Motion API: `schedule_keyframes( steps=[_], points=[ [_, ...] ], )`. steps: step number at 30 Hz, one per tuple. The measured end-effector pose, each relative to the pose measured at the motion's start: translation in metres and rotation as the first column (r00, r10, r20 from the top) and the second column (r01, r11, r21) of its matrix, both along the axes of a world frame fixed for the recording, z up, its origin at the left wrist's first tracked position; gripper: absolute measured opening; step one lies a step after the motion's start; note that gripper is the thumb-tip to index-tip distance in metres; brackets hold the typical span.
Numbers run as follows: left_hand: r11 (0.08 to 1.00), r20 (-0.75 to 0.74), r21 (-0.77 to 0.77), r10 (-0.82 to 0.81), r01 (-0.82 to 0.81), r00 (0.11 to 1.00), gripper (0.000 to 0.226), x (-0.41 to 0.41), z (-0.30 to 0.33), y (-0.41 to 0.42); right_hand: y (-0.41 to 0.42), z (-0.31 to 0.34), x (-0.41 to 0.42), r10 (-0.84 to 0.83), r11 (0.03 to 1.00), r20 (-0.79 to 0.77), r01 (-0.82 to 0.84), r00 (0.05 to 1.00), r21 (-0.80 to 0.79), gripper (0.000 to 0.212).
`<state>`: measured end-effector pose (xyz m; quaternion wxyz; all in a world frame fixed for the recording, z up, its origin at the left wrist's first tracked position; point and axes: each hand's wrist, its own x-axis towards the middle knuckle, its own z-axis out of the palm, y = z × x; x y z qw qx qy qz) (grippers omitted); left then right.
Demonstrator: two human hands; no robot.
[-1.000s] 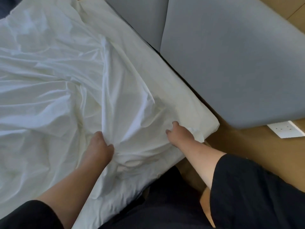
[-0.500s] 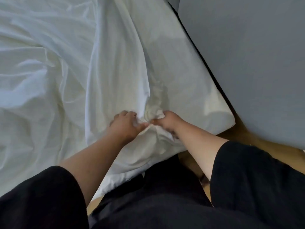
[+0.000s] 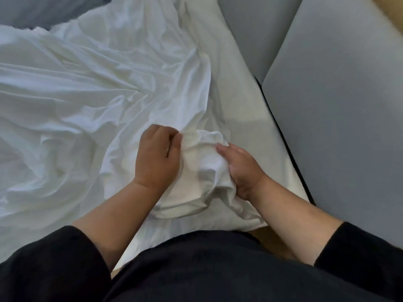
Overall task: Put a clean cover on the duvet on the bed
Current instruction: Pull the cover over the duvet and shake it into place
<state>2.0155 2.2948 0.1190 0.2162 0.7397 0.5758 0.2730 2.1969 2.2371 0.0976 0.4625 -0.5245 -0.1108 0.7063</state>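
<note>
Both hands have bunched up more cloth, so now the left hand (image 3: 158, 159) and right hand (image 3: 241, 171) each squeeze the white cover (image 3: 200, 171) at the bed's near corner, and a loose grip could let it slip.

To our right we see two grey padded panels (image 3: 340, 118) standing side by side, a strip of wooden floor (image 3: 392, 12) past them, and our black sleeves (image 3: 359, 258) below.
</note>
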Motion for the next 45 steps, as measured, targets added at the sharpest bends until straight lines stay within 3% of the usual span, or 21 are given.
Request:
schedule_keyframes(
  steps=[2, 4, 6, 9, 13, 17, 20, 23, 25, 27, 29, 32, 35, 37, 42, 45],
  points=[
    [0.993, 0.029, 0.118, -0.03, 0.026, 0.999, 0.011, -0.009, 0.014, -0.002, 0.007, 0.016, -0.008, -0.012, 1.0, -0.015, 0.012, 1.0, 0.0, 0.029],
    [0.968, -0.073, 0.167, -0.175, 0.185, 0.982, 0.023, -0.022, 0.023, -0.006, 0.013, 0.027, -0.015, -0.012, 1.0, -0.071, 0.011, 0.997, -0.003, 0.035],
    [0.958, -0.22, 0.088, -0.247, 0.271, 0.944, 0.039, -0.032, 0.026, -0.011, 0.021, 0.036, -0.019, 0.01, 1.0, -0.119, -0.011, 0.993, -0.007, 0.042],
    [0.975, -0.281, -0.092, -0.219, 0.201, 0.934, 0.063, -0.038, 0.023, -0.014, 0.03, 0.044, -0.024, 0.054, 0.998, -0.126, -0.055, 0.991, -0.006, 0.042],
    [0.991, -0.209, -0.04, -0.136, 0.13, 0.969, 0.028, -0.038, 0.014, -0.007, 0.03, 0.047, -0.038, 0.146, 0.989, -0.05, -0.145, 0.988, 0.02, 0.041],
    [0.982, -0.063, -0.183, 0.042, -0.053, 0.997, 0.03, -0.044, 0.015, -0.008, 0.023, 0.034, -0.04, 0.159, 0.979, 0.242, -0.184, 0.957, 0.086, 0.033],
    [0.96, -0.014, -0.264, 0.09, -0.09, 0.996, 0.031, -0.047, 0.014, -0.015, 0.014, 0.026, -0.042, 0.068, 0.979, 0.42, -0.142, 0.905, 0.147, 0.031],
    [0.941, 0.029, -0.313, 0.143, -0.127, 0.989, 0.028, -0.046, 0.013, -0.013, 0.009, 0.031, -0.044, -0.115, 0.977, 0.654, -0.035, 0.748, 0.213, 0.031],
    [0.94, 0.016, -0.317, 0.138, -0.126, 0.99, 0.029, -0.043, 0.014, -0.009, 0.01, 0.035, -0.045, -0.139, 0.976, 0.716, -0.028, 0.684, 0.217, 0.03],
    [0.945, 0.0, -0.297, 0.142, -0.135, 0.99, 0.032, -0.04, 0.016, -0.006, 0.011, 0.039, -0.044, -0.075, 0.983, 0.701, -0.067, 0.709, 0.173, 0.035],
    [0.946, 0.0, -0.282, 0.165, -0.159, 0.986, 0.033, -0.038, 0.019, -0.002, 0.008, 0.045, -0.044, 0.043, 0.992, 0.593, -0.106, 0.804, 0.073, 0.039],
    [0.941, 0.015, -0.284, 0.194, -0.182, 0.981, 0.029, -0.037, 0.021, 0.008, -0.004, 0.054, -0.043, 0.199, 0.978, 0.222, -0.179, 0.955, -0.109, 0.03],
    [0.937, 0.022, -0.314, 0.166, -0.151, 0.986, 0.021, -0.033, 0.02, 0.017, -0.025, 0.043, -0.049, 0.309, 0.945, 0.035, -0.303, 0.95, -0.123, 0.035],
    [0.928, 0.068, -0.367, 0.103, -0.071, 0.992, 0.019, -0.029, 0.019, 0.02, -0.033, 0.029, -0.055, 0.324, 0.941, 0.045, -0.317, 0.945, -0.119, 0.036],
    [0.865, 0.191, -0.49, -0.013, 0.107, 0.982, 0.016, -0.041, 0.024, 0.014, -0.021, 0.012, -0.053, 0.123, 0.991, -0.007, -0.124, 0.992, -0.049, 0.039],
    [0.854, 0.198, -0.5, -0.052, 0.146, 0.979, 0.016, -0.054, 0.024, 0.013, -0.005, 0.006, -0.051, 0.117, 0.993, 0.234, -0.12, 0.965, -0.003, 0.042]
  ],
)
